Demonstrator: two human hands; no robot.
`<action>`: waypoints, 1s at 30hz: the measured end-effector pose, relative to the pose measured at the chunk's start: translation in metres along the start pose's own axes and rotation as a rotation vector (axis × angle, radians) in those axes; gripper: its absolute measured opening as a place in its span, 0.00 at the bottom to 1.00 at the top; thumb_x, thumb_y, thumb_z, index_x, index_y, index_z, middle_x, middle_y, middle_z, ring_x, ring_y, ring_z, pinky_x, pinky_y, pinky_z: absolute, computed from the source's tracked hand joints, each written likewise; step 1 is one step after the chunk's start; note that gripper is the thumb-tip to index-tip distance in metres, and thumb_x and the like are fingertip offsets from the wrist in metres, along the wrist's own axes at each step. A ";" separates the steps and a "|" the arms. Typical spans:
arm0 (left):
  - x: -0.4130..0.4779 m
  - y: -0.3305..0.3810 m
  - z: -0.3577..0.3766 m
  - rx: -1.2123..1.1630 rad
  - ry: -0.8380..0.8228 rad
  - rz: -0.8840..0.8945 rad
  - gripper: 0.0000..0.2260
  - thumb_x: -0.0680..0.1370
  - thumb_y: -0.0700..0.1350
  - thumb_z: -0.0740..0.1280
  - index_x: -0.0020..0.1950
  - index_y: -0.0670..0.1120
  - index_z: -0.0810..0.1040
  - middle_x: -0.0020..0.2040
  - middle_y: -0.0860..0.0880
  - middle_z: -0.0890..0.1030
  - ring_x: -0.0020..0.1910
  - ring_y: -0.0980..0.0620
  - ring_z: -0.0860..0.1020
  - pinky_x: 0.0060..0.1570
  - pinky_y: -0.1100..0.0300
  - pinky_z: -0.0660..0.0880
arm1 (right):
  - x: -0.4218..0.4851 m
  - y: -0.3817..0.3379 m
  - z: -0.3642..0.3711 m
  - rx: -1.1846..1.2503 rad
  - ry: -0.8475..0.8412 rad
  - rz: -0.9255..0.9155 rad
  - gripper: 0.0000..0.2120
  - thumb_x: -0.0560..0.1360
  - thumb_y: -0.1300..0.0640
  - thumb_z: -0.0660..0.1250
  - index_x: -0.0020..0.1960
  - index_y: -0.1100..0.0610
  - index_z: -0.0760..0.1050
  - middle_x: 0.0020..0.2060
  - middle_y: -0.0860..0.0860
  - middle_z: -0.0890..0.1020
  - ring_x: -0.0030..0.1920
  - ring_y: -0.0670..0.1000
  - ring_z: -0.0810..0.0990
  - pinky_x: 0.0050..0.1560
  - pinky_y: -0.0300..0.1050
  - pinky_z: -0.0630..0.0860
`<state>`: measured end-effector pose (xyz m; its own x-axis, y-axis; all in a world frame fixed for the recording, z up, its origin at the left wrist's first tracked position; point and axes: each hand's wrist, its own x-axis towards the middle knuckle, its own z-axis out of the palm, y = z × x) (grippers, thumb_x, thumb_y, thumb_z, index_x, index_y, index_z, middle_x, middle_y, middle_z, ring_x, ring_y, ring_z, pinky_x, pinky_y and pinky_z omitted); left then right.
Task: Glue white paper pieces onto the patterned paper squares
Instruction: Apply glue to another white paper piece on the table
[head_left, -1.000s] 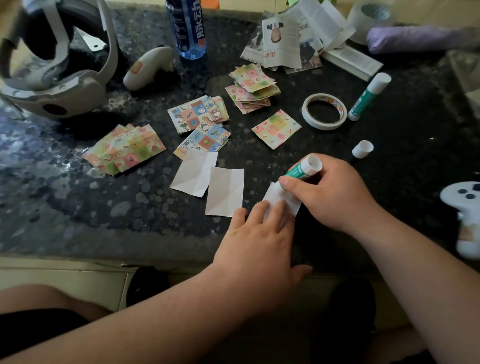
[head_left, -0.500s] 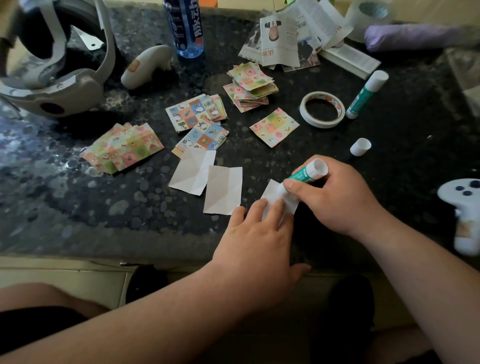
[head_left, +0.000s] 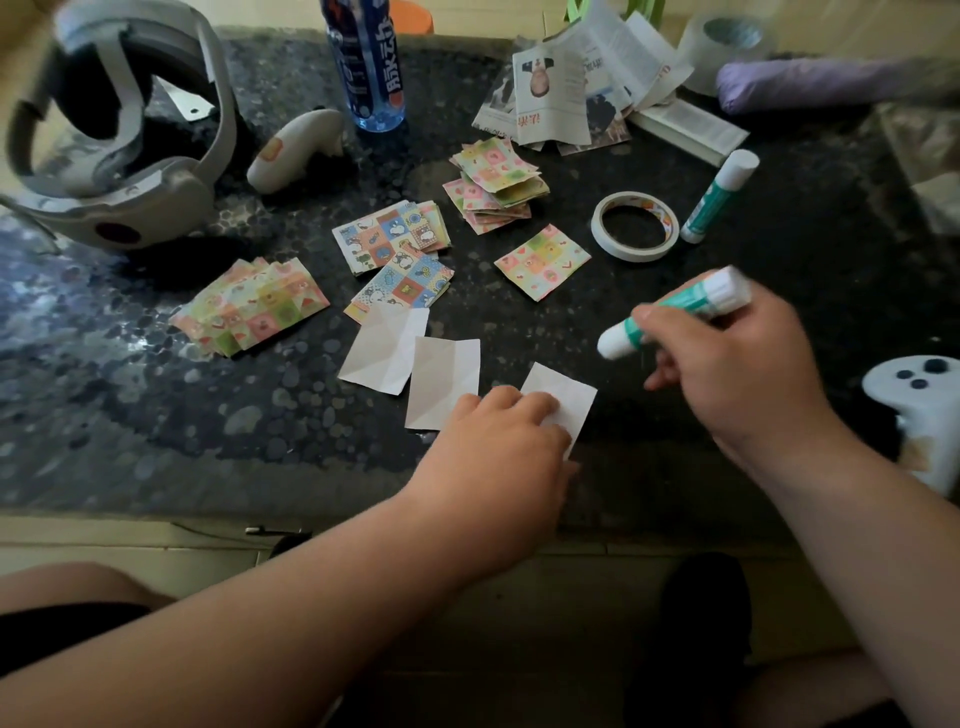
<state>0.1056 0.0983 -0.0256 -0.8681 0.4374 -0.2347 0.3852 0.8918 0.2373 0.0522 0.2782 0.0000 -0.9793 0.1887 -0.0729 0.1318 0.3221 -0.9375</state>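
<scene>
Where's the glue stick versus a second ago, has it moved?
Yes. The glue stick in the right hand has left the white paper piece, shifting right and away toward the tape roll.

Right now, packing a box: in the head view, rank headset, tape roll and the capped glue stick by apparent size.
1. headset
2. tape roll
3. capped glue stick, close to the roll: longer but thinner.
</scene>
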 end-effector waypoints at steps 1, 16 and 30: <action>0.004 -0.003 -0.003 -0.035 0.016 -0.014 0.15 0.84 0.54 0.58 0.65 0.51 0.79 0.69 0.51 0.73 0.66 0.46 0.71 0.64 0.48 0.70 | 0.002 -0.002 -0.003 0.084 0.025 0.008 0.05 0.76 0.57 0.74 0.44 0.53 0.78 0.30 0.47 0.80 0.31 0.45 0.80 0.33 0.46 0.80; 0.062 -0.005 -0.032 -0.375 -0.055 -0.417 0.34 0.76 0.41 0.71 0.78 0.55 0.61 0.69 0.48 0.70 0.58 0.48 0.76 0.46 0.58 0.72 | -0.008 0.000 -0.015 0.217 -0.010 0.031 0.06 0.77 0.54 0.74 0.48 0.56 0.81 0.35 0.54 0.81 0.34 0.47 0.80 0.33 0.46 0.80; 0.065 -0.013 -0.031 -0.385 -0.074 -0.439 0.06 0.75 0.46 0.71 0.46 0.51 0.74 0.49 0.52 0.74 0.43 0.53 0.75 0.34 0.61 0.69 | -0.004 0.007 -0.021 0.103 -0.089 0.037 0.09 0.76 0.51 0.74 0.49 0.57 0.81 0.36 0.55 0.83 0.35 0.47 0.81 0.33 0.43 0.79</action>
<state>0.0349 0.1115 -0.0143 -0.8909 0.0561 -0.4507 -0.1589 0.8911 0.4250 0.0605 0.2988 0.0009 -0.9844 0.1143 -0.1339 0.1564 0.2189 -0.9631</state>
